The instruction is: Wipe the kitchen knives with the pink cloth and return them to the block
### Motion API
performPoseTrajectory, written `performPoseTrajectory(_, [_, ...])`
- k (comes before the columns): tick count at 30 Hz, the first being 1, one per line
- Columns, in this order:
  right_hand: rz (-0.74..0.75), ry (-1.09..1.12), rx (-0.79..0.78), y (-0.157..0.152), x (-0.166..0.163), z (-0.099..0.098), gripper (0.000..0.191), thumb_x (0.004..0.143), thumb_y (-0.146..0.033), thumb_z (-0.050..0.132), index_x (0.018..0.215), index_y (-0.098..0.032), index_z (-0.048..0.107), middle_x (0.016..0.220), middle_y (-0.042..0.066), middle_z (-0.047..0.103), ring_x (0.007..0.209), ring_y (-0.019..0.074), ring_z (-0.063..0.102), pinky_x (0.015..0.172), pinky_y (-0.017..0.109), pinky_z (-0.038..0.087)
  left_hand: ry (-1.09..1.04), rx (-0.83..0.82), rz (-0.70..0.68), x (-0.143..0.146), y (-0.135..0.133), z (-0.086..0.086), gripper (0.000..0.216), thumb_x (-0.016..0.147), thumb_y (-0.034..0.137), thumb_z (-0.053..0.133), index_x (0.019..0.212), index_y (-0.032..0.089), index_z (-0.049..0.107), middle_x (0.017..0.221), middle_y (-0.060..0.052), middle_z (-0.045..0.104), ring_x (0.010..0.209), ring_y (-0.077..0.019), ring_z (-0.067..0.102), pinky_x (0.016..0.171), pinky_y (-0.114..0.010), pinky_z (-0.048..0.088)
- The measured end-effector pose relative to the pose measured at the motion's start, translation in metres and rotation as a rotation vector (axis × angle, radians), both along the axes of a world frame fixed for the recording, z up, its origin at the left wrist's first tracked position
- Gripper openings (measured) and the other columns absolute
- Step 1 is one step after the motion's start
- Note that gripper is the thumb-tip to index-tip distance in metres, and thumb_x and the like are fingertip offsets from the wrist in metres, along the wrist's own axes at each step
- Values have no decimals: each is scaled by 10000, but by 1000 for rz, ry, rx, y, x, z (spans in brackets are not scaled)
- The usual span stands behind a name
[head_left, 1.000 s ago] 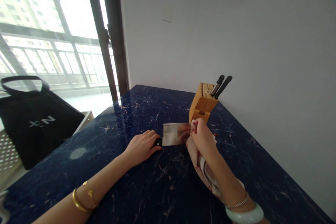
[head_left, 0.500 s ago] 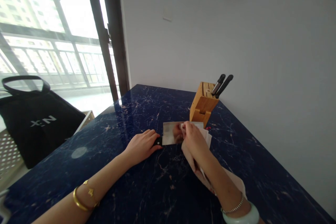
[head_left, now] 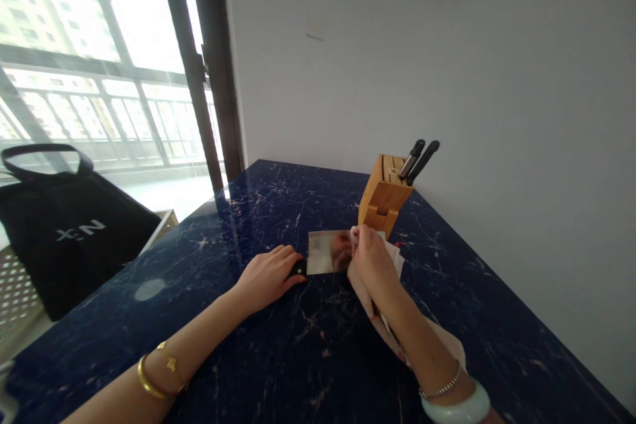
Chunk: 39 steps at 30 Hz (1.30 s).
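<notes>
Wiping seems to be the step in hand, so steady the cleaver [head_left: 322,253] first and let the cloth [head_left: 362,290] do the work. Your left hand [head_left: 271,277] grips the black handle [head_left: 299,269], with the blade lying out to your right on the dark marbled table [head_left: 248,371], just in front of the wooden knife block [head_left: 385,197]; press that handle down firmly so the steel can't slide or rock. Your right hand [head_left: 372,262] has a bunch of the cloth pinched at its fingertips, over the right part of the blade, while the loose length trails beneath your forearm. Judging by how the handle lines up with the near side, the cutting edge probably faces away from you, though you can't be sure from this angle; treat both long sides as sharp. Put several folds between your fingertips and the steel, work with light, even pressure, and run from the spine outward rather than along the edge. Gather up the trailing cloth so it can't snag on a corner. Mind the far end too: the block stands close behind it, and whether they touch is hidden by your hand, so leave your knuckles some room there.
</notes>
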State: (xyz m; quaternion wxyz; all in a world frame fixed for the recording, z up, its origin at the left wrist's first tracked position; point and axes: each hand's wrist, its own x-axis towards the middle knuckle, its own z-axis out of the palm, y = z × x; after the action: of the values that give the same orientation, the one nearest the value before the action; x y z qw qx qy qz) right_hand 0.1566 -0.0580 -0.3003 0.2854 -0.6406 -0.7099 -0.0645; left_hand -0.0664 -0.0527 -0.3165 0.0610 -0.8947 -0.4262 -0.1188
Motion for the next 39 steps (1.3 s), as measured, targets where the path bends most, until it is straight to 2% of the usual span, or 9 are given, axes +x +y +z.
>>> performPoseTrajectory(4, [-64, 28, 4, 7, 14, 1, 204, 767, -41, 353, 908, -135, 467, 828, 95, 546, 788, 188, 502, 709, 281, 377, -3, -7, 3, 0, 0, 0, 382, 856, 490, 379, 1050, 195, 525, 943, -49, 569, 891, -208, 542, 707, -304, 447])
performPoseTrajectory(9, [163, 64, -26, 5, -2, -3, 205, 779, -75, 352, 912, -173, 473, 844, 63, 541, 793, 169, 511, 691, 260, 391, 1, -11, 0, 0, 2, 0, 387, 855, 492, 380, 1054, 193, 525, 936, -49, 569, 883, -205, 542, 702, -300, 446])
performPoseTrajectory(11, [179, 74, -33, 6, -1, -2, 216, 777, -76, 349, 922, -180, 470, 856, 61, 545, 809, 168, 516, 703, 263, 394, 1, -4, 1, 0, 2, -1, 387, 857, 493, 374, 1051, 194, 525, 933, -48, 569, 880, -206, 542, 700, -303, 446])
performPoseTrajectory(16, [-102, 76, -72, 11, 33, 4, 170, 751, -74, 385, 870, -183, 438, 795, 54, 552, 757, 174, 532, 673, 262, 385, -4, 4, -6, 1, 1, -1, 379, 859, 487, 373, 1044, 194, 527, 931, -48, 570, 880, -203, 541, 700, -300, 444])
performPoseTrajectory(19, [-155, 80, -100, 11, 48, 6, 125, 771, -91, 376, 847, -174, 430, 727, 52, 549, 679, 174, 535, 622, 264, 375, -8, 0, -7, 1, 0, -1, 373, 857, 487, 378, 1040, 199, 530, 932, -46, 570, 879, -202, 542, 697, -298, 442])
performPoseTrajectory(28, [35, 23, -180, 5, 30, 11, 181, 764, -86, 422, 916, -176, 459, 914, 65, 580, 861, 157, 551, 750, 234, 388, -19, -23, 17, 1, 2, -1, 360, 849, 486, 399, 1035, 207, 530, 935, -41, 570, 890, -201, 537, 696, -294, 428])
performPoseTrajectory(35, [-185, -267, -233, -40, 33, 49, 85, 783, -191, 464, 848, -161, 510, 875, 113, 598, 850, 238, 577, 696, 300, 400, -40, -48, -3, -2, 3, 3, 346, 845, 476, 415, 1035, 212, 532, 940, -39, 578, 903, -199, 534, 713, -293, 433])
performPoseTrajectory(37, [-139, -355, -276, -61, 32, 51, 101, 762, -235, 509, 842, -181, 540, 906, 114, 608, 856, 262, 577, 686, 327, 402, -39, -43, -7, -2, 2, 4, 353, 852, 472, 399, 1050, 211, 532, 946, -43, 581, 908, -202, 536, 718, -299, 437])
performPoseTrajectory(39, [-116, -381, -411, -81, 32, 44, 89, 729, -270, 561, 793, -209, 563, 883, 97, 627, 823, 271, 590, 649, 337, 403, -40, -41, -4, -2, 2, 4, 360, 854, 471, 395, 1059, 209, 535, 950, -48, 584, 908, -205, 538, 717, -303, 440])
